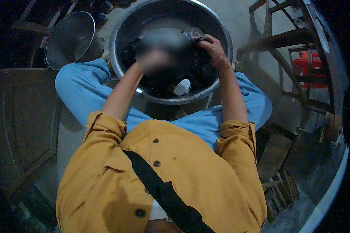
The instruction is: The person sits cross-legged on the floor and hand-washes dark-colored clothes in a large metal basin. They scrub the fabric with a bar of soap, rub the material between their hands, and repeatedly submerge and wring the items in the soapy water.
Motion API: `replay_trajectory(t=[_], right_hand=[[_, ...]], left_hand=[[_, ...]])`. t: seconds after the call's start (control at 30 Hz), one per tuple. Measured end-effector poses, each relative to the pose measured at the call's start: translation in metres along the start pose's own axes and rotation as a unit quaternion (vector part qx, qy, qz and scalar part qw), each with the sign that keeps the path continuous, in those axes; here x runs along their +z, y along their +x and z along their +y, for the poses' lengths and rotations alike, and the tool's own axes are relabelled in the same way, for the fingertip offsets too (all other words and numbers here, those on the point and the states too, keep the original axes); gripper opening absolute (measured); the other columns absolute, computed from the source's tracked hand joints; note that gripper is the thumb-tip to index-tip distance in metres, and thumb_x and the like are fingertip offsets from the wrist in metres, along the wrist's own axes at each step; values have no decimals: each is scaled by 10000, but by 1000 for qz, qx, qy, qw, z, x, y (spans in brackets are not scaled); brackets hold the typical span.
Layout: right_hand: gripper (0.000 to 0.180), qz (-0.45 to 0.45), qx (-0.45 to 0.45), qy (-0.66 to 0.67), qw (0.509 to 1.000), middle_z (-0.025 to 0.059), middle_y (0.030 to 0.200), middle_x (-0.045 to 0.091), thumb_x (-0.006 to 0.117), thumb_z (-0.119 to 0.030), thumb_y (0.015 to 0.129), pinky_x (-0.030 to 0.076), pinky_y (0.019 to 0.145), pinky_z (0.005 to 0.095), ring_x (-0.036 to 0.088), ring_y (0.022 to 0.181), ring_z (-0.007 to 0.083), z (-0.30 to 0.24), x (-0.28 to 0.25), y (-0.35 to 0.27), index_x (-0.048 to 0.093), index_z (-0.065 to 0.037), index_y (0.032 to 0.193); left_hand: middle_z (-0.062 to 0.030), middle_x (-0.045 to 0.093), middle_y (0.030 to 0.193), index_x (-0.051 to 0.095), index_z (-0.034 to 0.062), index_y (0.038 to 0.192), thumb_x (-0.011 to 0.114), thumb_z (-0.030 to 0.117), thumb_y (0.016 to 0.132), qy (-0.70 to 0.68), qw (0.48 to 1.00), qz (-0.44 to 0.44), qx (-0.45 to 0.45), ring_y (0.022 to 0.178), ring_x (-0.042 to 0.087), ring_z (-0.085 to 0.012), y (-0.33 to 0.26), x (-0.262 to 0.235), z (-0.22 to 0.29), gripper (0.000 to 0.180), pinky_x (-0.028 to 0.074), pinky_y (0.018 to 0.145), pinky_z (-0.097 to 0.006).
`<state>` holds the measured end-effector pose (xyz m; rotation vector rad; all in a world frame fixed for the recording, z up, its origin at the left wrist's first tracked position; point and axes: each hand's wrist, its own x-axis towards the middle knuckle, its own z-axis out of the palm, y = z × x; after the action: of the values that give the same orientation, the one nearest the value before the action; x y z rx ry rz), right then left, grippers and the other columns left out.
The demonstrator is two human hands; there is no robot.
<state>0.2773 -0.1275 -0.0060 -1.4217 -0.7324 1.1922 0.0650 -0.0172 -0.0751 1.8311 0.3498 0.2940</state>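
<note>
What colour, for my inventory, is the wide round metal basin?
The round metal basin is silver-grey: head view.

Left grip (154,59) under a blur

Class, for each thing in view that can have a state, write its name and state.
Round grey metal basin: upright, uncovered
Dark bunched fabric: heaped inside the basin
White rounded object: lying in the basin's near side
Silvery metal bucket: uncovered
Mustard-yellow cloth sleeves: rolled up
Right hand's grip: closed on fabric
Left hand's grip: blurred, cannot tell
</note>
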Motion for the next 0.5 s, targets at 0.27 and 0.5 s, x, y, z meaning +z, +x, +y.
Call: replay_trajectory(t=[0.27, 0.5], right_hand=[[105, 61, -324, -213, 920, 65, 670, 607, 521, -74, 677, 459, 540, 270, 563, 551, 169, 22, 98, -30, 610, -100, 726], [244, 222, -420, -459, 751, 100, 541, 548, 557, -281, 723, 391, 365, 343, 531, 441, 245, 100, 59, 35, 534, -116, 545]], left_hand=[[-48, 582, 887, 551, 52, 939, 525, 495, 753, -559, 794, 98, -217, 819, 559, -161, 9, 24, -13, 482, 427, 821, -314], [-45, 529, 1011, 502, 71, 1012, 410, 306, 818, -389, 906, 108, -124, 948, 476, -149, 0, 61, 29, 318, 368, 848, -303]])
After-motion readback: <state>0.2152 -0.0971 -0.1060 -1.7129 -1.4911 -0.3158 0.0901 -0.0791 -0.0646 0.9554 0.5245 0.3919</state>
